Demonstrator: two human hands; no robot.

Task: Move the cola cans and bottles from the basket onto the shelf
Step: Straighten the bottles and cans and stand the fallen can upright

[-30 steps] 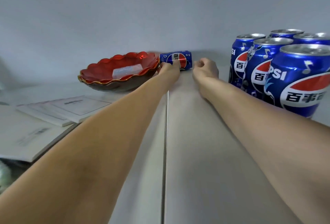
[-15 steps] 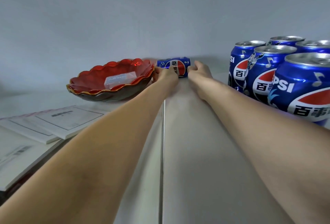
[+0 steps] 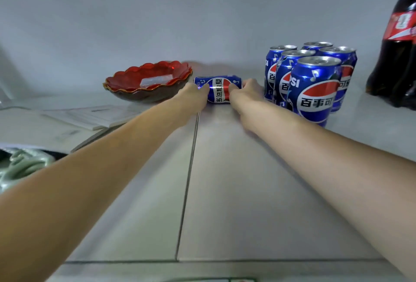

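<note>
A blue cola can [image 3: 218,88] lies on its side on the pale shelf top [image 3: 236,191], near the back wall. My left hand [image 3: 194,95] grips its left end and my right hand [image 3: 244,92] grips its right end. To the right, several blue cola cans [image 3: 315,88] stand upright in a tight group. At the far right edge stand dark cola bottles [image 3: 398,56] with red labels, partly cut off. The basket is out of view.
A red scalloped bowl [image 3: 148,81] with a clear wrapper inside sits just left of the lying can. Paper booklets [image 3: 90,116] lie on a lower surface at the left. A pale green cord [image 3: 20,164] shows at the left edge.
Both hands have closed around the lying can and drawn it forward, away from the back wall. The view has pulled back, so the bottles at the right now show.
</note>
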